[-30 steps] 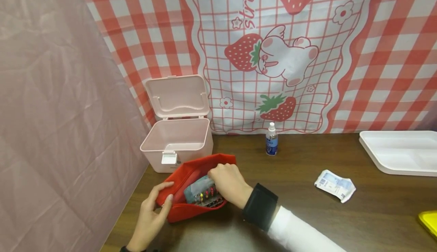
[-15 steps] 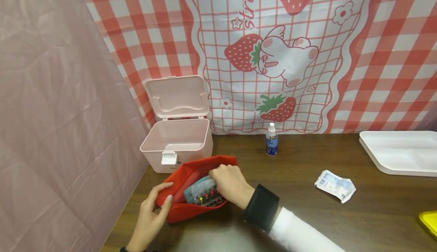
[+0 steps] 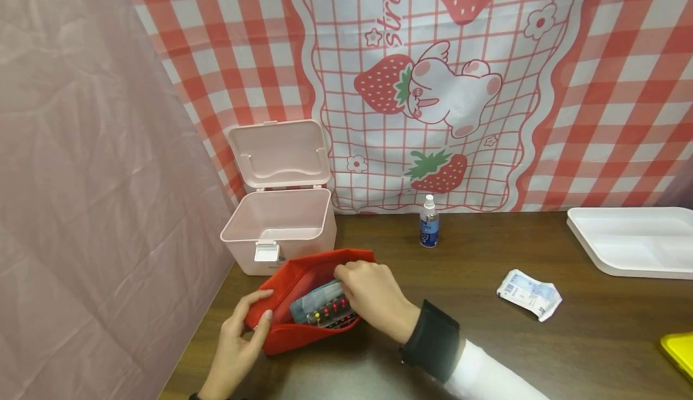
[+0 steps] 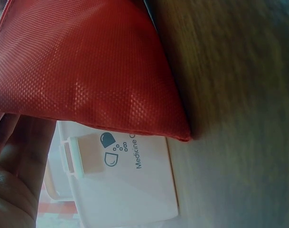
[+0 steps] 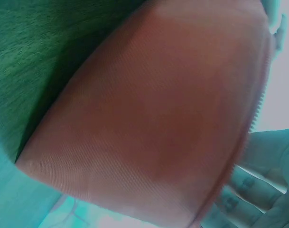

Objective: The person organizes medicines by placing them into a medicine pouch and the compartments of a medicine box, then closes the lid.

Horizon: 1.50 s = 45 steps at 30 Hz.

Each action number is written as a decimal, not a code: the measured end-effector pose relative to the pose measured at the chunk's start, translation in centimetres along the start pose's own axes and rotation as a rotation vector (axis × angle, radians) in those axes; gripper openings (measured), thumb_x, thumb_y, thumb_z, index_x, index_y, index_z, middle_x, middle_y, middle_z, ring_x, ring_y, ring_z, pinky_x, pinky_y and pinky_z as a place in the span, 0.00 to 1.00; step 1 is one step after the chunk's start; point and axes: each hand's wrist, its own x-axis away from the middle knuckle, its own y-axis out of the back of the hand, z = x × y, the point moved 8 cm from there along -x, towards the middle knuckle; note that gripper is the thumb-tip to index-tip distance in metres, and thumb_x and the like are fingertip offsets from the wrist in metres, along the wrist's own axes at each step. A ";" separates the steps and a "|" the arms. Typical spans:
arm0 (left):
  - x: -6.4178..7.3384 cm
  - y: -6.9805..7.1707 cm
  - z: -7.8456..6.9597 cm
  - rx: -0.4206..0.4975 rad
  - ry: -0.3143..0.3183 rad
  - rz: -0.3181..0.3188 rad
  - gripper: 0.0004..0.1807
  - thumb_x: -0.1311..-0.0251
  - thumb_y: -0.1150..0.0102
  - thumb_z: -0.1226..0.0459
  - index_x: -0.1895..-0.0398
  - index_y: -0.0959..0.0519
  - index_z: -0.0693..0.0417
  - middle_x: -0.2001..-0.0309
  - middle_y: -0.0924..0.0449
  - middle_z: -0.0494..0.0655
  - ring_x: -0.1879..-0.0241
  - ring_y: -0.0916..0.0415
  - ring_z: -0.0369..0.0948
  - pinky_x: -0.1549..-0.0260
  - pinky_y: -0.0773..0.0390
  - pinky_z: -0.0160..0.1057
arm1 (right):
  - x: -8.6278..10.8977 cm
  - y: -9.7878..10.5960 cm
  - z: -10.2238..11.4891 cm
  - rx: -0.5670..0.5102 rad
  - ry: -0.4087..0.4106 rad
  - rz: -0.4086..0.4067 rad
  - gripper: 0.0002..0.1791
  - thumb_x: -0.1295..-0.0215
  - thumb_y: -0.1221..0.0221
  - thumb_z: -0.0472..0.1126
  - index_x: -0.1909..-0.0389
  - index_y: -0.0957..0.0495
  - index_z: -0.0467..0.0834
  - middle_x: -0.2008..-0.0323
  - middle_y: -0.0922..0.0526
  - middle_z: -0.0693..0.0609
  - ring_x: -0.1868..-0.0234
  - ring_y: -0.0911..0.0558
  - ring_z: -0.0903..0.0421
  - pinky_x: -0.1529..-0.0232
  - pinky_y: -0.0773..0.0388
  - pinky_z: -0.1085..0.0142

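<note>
Red fabric pouch (image 3: pixel 292 338) is sitting open on the tabletop (image 3: pixel 392 237), lower centre-left of the head view, and the left hand's (image 3: pixel 238 340) thumb and fingers are gripping its left end. The right hand (image 3: pixel 376 298) is reaching into the mouth with fingers curling by a bluish packet (image 3: pixel 319 296), but the tips are hiding, so can't tell if they're actually grasping anything. An open pink box (image 3: pixel 243 255) is standing just behind.

A red woven-textured fabric pouch (image 3: pixel 296 337), its zippered mouth gaping upward, sits slantwise on the wooden table (image 3: pixel 476 352) before the pink medicine box (image 3: pixel 240 249), with a blue-grey packet (image 3: pixel 318 298) and a see-through pack (image 3: pixel 326 314) dotted red and yellow inside.
</note>
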 end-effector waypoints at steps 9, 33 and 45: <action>-0.1 0.2 -0.1 -0.011 -0.014 -0.005 0.23 0.49 0.46 0.82 0.49 0.28 0.61 0.62 0.21 0.53 0.70 0.27 0.29 0.76 0.25 0.25 | 1.4 3.0 -0.7 -0.042 -0.008 -0.092 0.04 0.48 0.37 0.38 0.72 0.22 0.48 0.74 0.20 0.58 0.71 0.21 0.61 0.76 0.25 0.65; -0.1 0.0 0.0 -0.002 0.016 0.011 0.22 0.48 0.46 0.81 0.48 0.28 0.61 0.61 0.21 0.54 0.69 0.27 0.30 0.74 0.25 0.25 | 9.0 5.3 -12.3 0.105 -0.289 0.056 0.15 0.54 0.32 0.37 0.63 0.22 0.41 0.68 0.17 0.47 0.69 0.19 0.49 0.75 0.25 0.57; -0.1 0.1 -0.1 -0.013 -0.005 0.014 0.22 0.48 0.47 0.81 0.48 0.28 0.61 0.58 0.22 0.53 0.69 0.28 0.30 0.75 0.26 0.25 | 13.0 5.9 -17.0 0.153 -0.350 0.116 0.17 0.58 0.31 0.34 0.65 0.23 0.36 0.67 0.18 0.40 0.67 0.21 0.41 0.73 0.25 0.52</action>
